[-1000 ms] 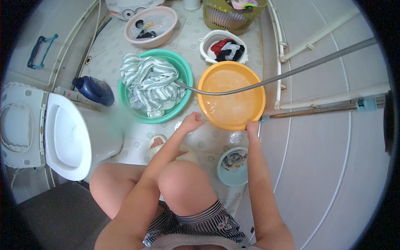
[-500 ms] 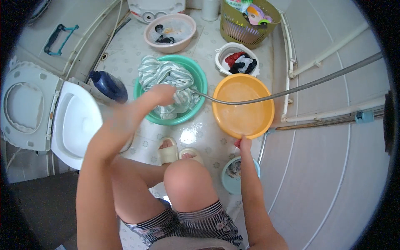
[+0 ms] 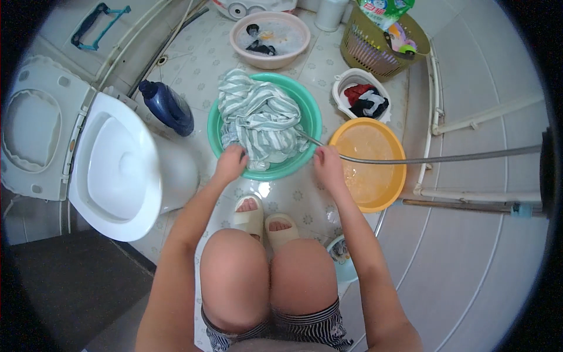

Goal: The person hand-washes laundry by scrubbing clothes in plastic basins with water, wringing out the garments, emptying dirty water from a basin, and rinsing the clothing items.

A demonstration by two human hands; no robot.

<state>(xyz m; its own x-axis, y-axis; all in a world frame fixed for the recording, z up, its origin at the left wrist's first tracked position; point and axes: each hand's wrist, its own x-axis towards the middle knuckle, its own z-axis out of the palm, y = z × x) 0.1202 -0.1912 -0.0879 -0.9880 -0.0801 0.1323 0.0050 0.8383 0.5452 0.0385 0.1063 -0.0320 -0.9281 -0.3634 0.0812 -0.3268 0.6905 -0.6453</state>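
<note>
A green basin (image 3: 312, 105) stands on the floor in front of my feet. Piled inside it is a white and grey-green striped cloth (image 3: 264, 120), bunched and wet-looking. At the basin's near left rim, my left hand (image 3: 232, 162) is closed, its fingertips beside the cloth. My right hand (image 3: 328, 167) is curled at the near right rim, close to the orange-yellow basin (image 3: 375, 176), which holds some water. A grey metal shower hose (image 3: 434, 159) crosses that basin; its end lies in the green one, partly hidden by cloth.
A toilet (image 3: 120, 170) and a dark blue bottle (image 3: 167, 108) stand left. Beyond sit a pink basin (image 3: 299, 50) with soapy water and dark items, a white basin (image 3: 340, 97) of clothes, and an olive basket (image 3: 375, 56). A light blue basin (image 3: 347, 271) is by my right knee.
My left hand has drawn back from over the cloth to the green basin's near rim. My right hand has left the orange-yellow basin's near edge for the green basin's right side. The view has shifted.
</note>
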